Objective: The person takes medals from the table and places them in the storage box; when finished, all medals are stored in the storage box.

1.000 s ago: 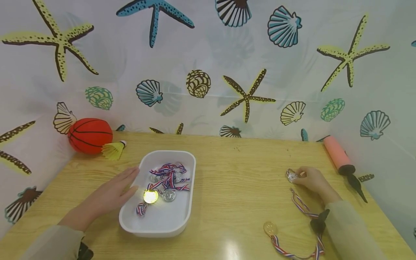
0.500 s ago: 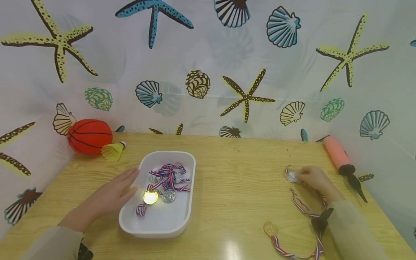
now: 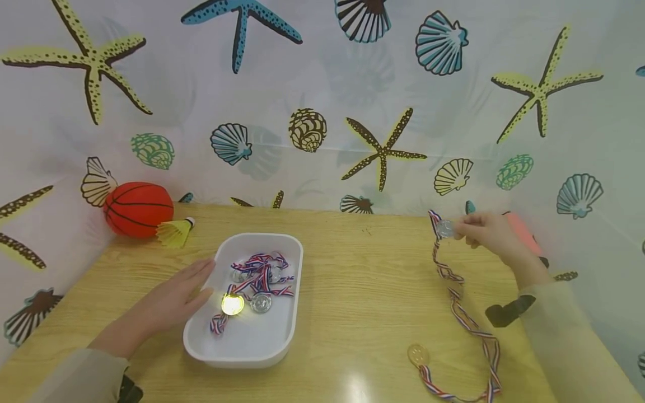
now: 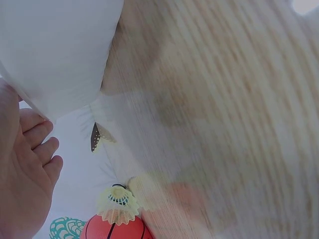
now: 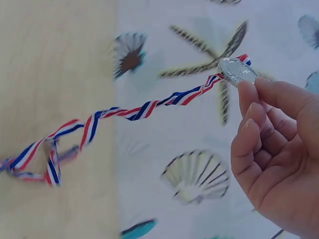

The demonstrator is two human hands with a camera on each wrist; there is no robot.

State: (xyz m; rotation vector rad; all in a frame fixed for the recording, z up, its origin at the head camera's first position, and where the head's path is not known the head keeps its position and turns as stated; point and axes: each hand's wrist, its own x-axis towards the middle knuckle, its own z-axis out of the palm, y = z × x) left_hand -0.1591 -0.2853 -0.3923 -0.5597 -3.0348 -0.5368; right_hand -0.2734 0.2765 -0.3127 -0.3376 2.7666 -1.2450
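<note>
My right hand (image 3: 486, 233) (image 5: 271, 149) pinches a silver medal (image 3: 445, 228) (image 5: 237, 71) and holds it above the back right of the wooden table (image 3: 363, 268). Its red, white and blue ribbon (image 3: 466, 319) (image 5: 149, 105) hangs down and trails over the table. My left hand (image 3: 173, 299) (image 4: 22, 169) rests flat against the left side of a white tray (image 3: 247, 341) (image 4: 55, 45), fingers straight. The tray holds several medals (image 3: 257, 280) with striped ribbons; one gold medal (image 3: 233, 304) glares.
A gold medal (image 3: 419, 354) lies on the table by the front right. An orange ball (image 3: 138, 208) (image 4: 112, 229) and a yellow shuttlecock (image 3: 175, 230) (image 4: 118, 205) sit at the back left. A pink pump (image 3: 524, 238) lies behind my right hand. Patterned curtains wall the table in.
My right hand has lifted the silver medal off the table, up and toward the back, and its ribbon now hangs stretched below it. The left hand and the tray have not moved.
</note>
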